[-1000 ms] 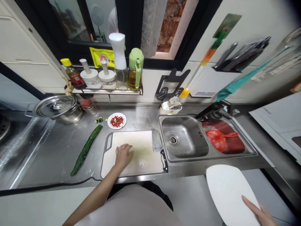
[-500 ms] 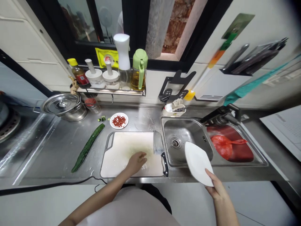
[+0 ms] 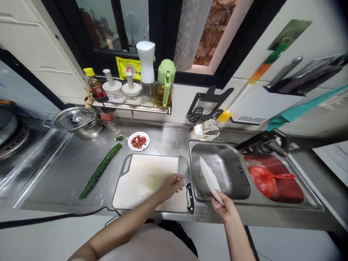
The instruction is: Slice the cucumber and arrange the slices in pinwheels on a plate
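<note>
In my right hand [image 3: 223,207] is a white plate [image 3: 210,177], gripped by its near edge and tilted steeply over the left sink basin. My left hand [image 3: 171,187] hovers over the right part of the cutting board [image 3: 133,195], fingers loosely bent and apart, with nothing seen in them. Close to its fingertips lies a kitchen knife [image 3: 190,197], blade on the board and black handle along the right edge. A faint green stain marks the board's middle. Left of the board lies a whole cucumber [image 3: 100,171].
Behind the board sits a small plate [image 3: 148,144] of chopped red pieces, beside cucumber ends [image 3: 119,137]. A lidded steel pot [image 3: 89,132] stands back left. Bottles and jars line a rack [image 3: 136,106]. A red bag [image 3: 262,181] lies in the right basin; a black faucet [image 3: 261,141] is behind.
My right hand has brought the plate leftward and turned it nearly edge-on. My left hand has moved right over the board, closer to the knife. The camera view has shifted slightly.
</note>
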The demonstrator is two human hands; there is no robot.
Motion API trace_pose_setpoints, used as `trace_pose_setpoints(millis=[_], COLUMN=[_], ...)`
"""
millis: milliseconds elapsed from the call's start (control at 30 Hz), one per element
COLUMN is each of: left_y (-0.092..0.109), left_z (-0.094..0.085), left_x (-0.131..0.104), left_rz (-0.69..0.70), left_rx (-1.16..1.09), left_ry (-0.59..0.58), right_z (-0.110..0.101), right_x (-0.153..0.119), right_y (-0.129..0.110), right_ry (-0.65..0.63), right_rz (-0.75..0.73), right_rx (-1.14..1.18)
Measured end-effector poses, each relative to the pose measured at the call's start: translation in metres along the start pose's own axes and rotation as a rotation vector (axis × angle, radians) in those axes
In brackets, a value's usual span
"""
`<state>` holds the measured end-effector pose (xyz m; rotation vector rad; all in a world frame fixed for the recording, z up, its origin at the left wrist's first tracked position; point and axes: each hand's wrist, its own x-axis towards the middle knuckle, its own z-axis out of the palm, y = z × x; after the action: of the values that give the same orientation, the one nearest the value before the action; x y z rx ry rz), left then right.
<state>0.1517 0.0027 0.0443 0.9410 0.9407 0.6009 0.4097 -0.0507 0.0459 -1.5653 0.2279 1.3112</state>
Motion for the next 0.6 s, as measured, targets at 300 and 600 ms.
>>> trace_pose_setpoints(millis=[300, 600], left_y=[0.038, 0.034], left_z=[-0.029, -0.083], left_x=[0.023, 0.058], left_rz=[0.029, 0.078], left_rx=[-0.128, -0.114], left_ry=[0.247, 0.513], right_z=[0.113, 0.189], right_x=[0.019, 0.050], right_y=[0.003, 0.005], right_ry=[-0.131, -0.210], right_rz=[-0.073, -0.214], right_rx=[-0.179, -0.376])
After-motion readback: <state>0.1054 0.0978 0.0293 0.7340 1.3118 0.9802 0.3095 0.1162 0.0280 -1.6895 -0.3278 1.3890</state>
